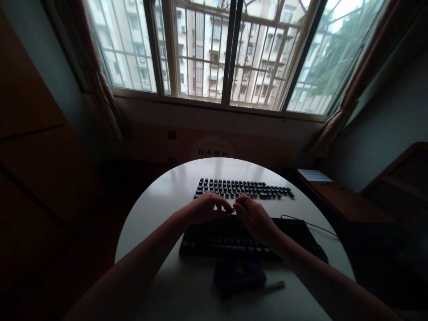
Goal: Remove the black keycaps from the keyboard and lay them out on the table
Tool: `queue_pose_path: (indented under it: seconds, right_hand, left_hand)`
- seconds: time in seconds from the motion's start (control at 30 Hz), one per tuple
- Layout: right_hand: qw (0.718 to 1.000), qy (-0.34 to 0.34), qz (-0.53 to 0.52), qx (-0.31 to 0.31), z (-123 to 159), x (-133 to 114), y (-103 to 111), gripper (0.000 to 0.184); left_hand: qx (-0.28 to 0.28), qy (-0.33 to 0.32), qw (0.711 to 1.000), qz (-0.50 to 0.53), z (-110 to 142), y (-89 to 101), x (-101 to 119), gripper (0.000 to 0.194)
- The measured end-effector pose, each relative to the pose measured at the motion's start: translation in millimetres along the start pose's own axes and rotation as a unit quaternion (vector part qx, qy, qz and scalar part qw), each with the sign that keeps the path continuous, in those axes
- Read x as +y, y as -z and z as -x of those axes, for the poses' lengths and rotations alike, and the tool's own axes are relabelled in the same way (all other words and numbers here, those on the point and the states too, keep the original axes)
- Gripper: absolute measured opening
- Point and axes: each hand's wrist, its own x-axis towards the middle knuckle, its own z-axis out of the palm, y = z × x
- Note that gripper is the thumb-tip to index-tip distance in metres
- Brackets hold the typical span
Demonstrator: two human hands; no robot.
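Note:
Above the back edge of a black keyboard (247, 249), my left hand (209, 206) and my right hand (252, 216) come together. Both are closed, their fingertips meeting at a small dark piece (231, 211); it is too small and dim to tell its kind. Just beyond the hands, loose black keycaps (245, 183) lie in rows on the white round table (150, 214). My hands and forearms cover parts of the keyboard and of the nearer keycap rows.
A dark purple cloth-like bundle (239, 274) lies in front of the keyboard, with a slim brush-like stick (274, 287) beside it. A cable (310, 221) runs off the table's right side. Beyond stand a wooden surface with a paper sheet (314, 175) and a barred window.

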Motion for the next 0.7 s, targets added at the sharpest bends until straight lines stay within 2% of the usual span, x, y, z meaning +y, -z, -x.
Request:
queue_pose_path:
  seconds: [0.1, 0.17, 0.3, 0.37, 0.43, 0.5, 0.63, 0.7]
  right_hand:
    - [0.999, 0.011, 0.044, 0.02, 9.4, 0.8, 3.9, 0.021]
    - [0.996, 0.028, 0.06, 0.053, 15.4, 5.6, 6.5, 0.02]
    - [0.99, 0.046, 0.042, 0.129, 28.0, 22.4, 11.5, 0.018]
    - [0.987, 0.055, 0.021, 0.151, 34.3, 30.6, 13.3, 0.017]
    - [0.985, 0.072, 0.007, 0.156, 39.7, 36.4, 14.8, 0.016]
    - [0.983, 0.091, -0.002, 0.159, 43.5, 39.5, 16.2, 0.014]
    - [0.981, 0.106, -0.019, 0.161, 46.8, 40.6, 16.8, 0.012]
    - [0.982, 0.111, -0.029, 0.148, 47.4, 40.2, 15.5, 0.011]
  left_hand:
    - [-0.01, -0.002, 1.0, -0.003, 0.3, 0.4, 2.1, 0.018]
    - [0.009, 0.006, 1.0, 0.018, 1.8, 6.4, -1.1, 0.018]
    - [0.149, 0.052, 0.987, 0.03, 1.6, 32.6, -14.7, 0.026]
    - [0.18, 0.059, 0.982, 0.004, -4.3, 46.4, -20.9, 0.028]
    - [0.179, 0.05, 0.982, -0.042, -14.0, 54.6, -26.0, 0.025]
    - [0.164, 0.038, 0.981, -0.095, -24.3, 54.7, -31.1, 0.021]
    - [0.121, 0.061, 0.975, -0.177, -32.0, 37.1, -45.0, 0.016]
    - [0.063, 0.074, 0.968, -0.231, -27.6, 26.2, -52.8, 0.016]
